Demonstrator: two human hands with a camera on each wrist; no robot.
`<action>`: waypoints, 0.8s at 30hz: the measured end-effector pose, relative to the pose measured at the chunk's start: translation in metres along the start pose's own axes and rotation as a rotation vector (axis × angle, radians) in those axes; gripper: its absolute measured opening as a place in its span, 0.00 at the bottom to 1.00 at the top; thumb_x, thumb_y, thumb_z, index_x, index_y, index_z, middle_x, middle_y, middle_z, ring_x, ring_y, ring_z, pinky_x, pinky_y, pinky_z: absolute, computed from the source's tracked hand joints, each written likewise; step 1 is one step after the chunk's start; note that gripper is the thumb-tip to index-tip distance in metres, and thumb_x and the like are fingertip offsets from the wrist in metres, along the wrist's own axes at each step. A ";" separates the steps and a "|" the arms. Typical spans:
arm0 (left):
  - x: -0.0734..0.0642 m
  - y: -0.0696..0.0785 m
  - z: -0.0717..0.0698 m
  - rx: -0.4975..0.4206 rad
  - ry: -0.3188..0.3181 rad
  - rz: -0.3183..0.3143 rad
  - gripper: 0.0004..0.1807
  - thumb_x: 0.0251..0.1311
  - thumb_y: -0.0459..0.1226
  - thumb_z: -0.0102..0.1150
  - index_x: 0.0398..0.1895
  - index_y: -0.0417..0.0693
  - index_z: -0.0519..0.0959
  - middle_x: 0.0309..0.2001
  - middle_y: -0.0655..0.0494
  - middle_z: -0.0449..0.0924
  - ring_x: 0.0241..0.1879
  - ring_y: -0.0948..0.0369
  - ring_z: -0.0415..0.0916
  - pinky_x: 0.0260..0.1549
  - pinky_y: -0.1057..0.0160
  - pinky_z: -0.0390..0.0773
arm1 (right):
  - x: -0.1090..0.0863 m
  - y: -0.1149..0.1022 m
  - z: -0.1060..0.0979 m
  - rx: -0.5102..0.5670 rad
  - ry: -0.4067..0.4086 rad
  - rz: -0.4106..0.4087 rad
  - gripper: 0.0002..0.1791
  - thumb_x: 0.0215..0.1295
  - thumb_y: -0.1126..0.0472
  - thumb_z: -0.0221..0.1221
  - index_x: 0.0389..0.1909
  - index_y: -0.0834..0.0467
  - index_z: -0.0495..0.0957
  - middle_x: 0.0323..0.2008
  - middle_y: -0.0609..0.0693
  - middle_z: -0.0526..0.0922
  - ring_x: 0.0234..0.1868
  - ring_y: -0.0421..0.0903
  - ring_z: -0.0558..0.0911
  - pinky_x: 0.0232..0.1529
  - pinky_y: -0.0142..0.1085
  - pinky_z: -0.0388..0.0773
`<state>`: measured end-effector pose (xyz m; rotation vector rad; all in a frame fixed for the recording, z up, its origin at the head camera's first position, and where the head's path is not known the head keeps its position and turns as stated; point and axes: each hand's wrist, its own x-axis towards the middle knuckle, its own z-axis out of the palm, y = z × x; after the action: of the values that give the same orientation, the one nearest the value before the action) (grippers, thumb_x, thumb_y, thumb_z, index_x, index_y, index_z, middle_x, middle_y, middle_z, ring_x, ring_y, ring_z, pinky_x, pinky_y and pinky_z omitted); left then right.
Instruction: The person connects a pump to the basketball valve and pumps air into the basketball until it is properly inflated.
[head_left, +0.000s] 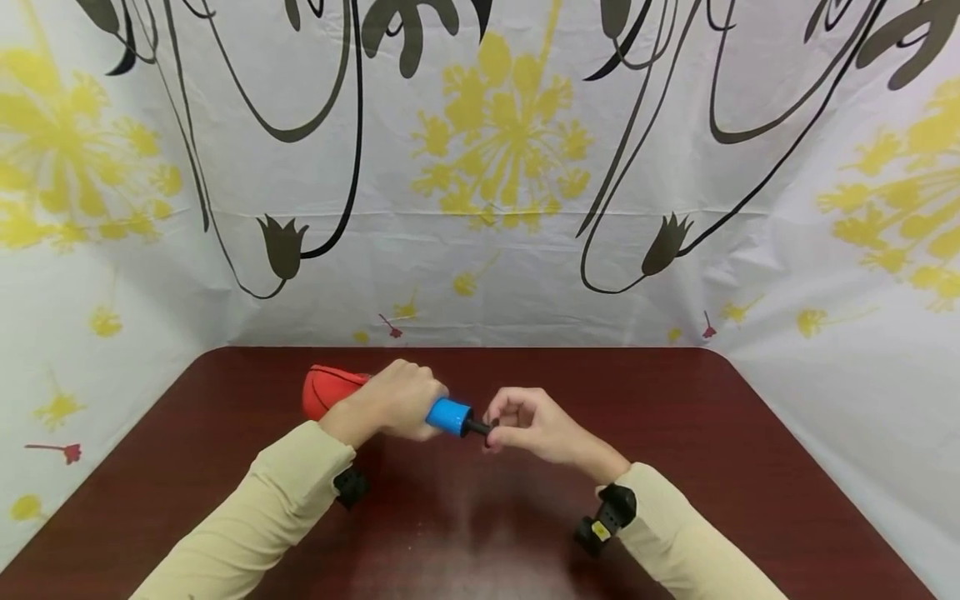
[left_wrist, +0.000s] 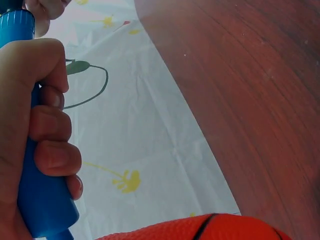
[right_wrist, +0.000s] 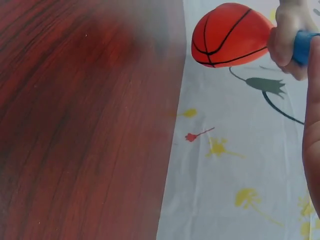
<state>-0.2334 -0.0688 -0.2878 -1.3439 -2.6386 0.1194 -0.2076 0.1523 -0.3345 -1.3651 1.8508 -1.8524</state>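
My left hand (head_left: 401, 400) grips the barrel of a blue hand pump (head_left: 448, 415), its fingers wrapped round it in the left wrist view. A black rod (head_left: 477, 427) comes out of the pump's right end. There my right hand (head_left: 542, 427) pinches the dark handle between thumb and fingers. Beyond the left hand, at the pump's other end, is a red ball (right_wrist: 227, 37) with black seams, like a basketball. Its shape is slack and caved in rather than round. My left hand hides the join between pump and ball in the head view.
Below the hands lies a dark reddish-brown table (head_left: 465, 533) with rounded far corners. A white sheet (head_left: 480, 308) with yellow flowers and dark stems hangs behind it and along both sides. A black wrist device (head_left: 606, 518) sits on the right forearm, another (head_left: 350, 485) on the left.
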 end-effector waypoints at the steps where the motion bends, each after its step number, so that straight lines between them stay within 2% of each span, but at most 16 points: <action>1: 0.001 0.000 0.000 -0.003 0.000 0.005 0.12 0.40 0.47 0.61 0.17 0.50 0.72 0.14 0.62 0.65 0.14 0.65 0.62 0.16 0.67 0.65 | 0.000 -0.002 0.000 -0.002 0.004 0.011 0.10 0.56 0.68 0.56 0.30 0.72 0.67 0.28 0.48 0.79 0.28 0.43 0.81 0.30 0.43 0.77; 6: 0.002 0.001 0.000 -0.026 -0.012 0.039 0.12 0.42 0.47 0.60 0.18 0.51 0.72 0.14 0.63 0.64 0.14 0.66 0.62 0.16 0.67 0.65 | -0.014 -0.015 -0.010 0.056 -0.022 0.118 0.09 0.54 0.69 0.58 0.29 0.70 0.68 0.32 0.48 0.77 0.30 0.42 0.81 0.31 0.41 0.77; 9: 0.000 0.000 0.000 -0.038 -0.026 0.019 0.12 0.42 0.47 0.60 0.19 0.51 0.73 0.15 0.63 0.65 0.15 0.66 0.62 0.16 0.67 0.65 | -0.029 -0.024 -0.019 0.116 -0.062 0.162 0.08 0.54 0.69 0.58 0.28 0.67 0.67 0.32 0.47 0.78 0.30 0.42 0.81 0.30 0.39 0.77; 13: -0.004 -0.003 -0.001 -0.036 -0.042 -0.018 0.11 0.42 0.46 0.61 0.19 0.50 0.73 0.15 0.62 0.66 0.15 0.66 0.62 0.16 0.66 0.65 | -0.038 -0.023 -0.023 0.164 -0.094 0.136 0.07 0.55 0.72 0.55 0.28 0.68 0.65 0.32 0.48 0.78 0.30 0.42 0.81 0.31 0.39 0.77; 16: -0.003 -0.003 -0.002 -0.026 -0.042 -0.005 0.12 0.42 0.46 0.60 0.17 0.51 0.71 0.14 0.63 0.64 0.15 0.66 0.62 0.16 0.67 0.64 | -0.029 -0.015 -0.015 0.117 -0.060 0.086 0.08 0.55 0.72 0.55 0.28 0.70 0.64 0.32 0.49 0.77 0.30 0.42 0.80 0.31 0.42 0.77; 20: -0.001 0.000 -0.003 -0.024 -0.039 0.020 0.13 0.42 0.47 0.60 0.16 0.51 0.70 0.13 0.63 0.62 0.13 0.66 0.61 0.15 0.67 0.64 | -0.009 -0.005 0.000 -0.044 -0.018 -0.001 0.07 0.55 0.70 0.56 0.29 0.69 0.67 0.29 0.55 0.77 0.27 0.43 0.80 0.28 0.45 0.76; 22: -0.002 0.001 -0.003 -0.037 -0.043 0.012 0.13 0.42 0.47 0.60 0.15 0.51 0.70 0.12 0.63 0.62 0.13 0.66 0.60 0.15 0.68 0.63 | -0.003 -0.004 0.005 -0.109 0.000 -0.030 0.07 0.54 0.70 0.57 0.30 0.68 0.68 0.27 0.59 0.76 0.26 0.44 0.80 0.27 0.43 0.76; 24: -0.004 0.001 -0.004 -0.058 -0.050 -0.002 0.13 0.42 0.47 0.60 0.15 0.51 0.70 0.11 0.63 0.61 0.12 0.66 0.59 0.15 0.68 0.63 | 0.000 -0.006 0.007 -0.137 0.013 -0.026 0.07 0.54 0.70 0.57 0.30 0.68 0.69 0.26 0.60 0.76 0.25 0.44 0.80 0.26 0.42 0.76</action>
<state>-0.2296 -0.0710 -0.2849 -1.3735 -2.7048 0.0781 -0.1999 0.1483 -0.3308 -1.4306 2.0085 -1.7797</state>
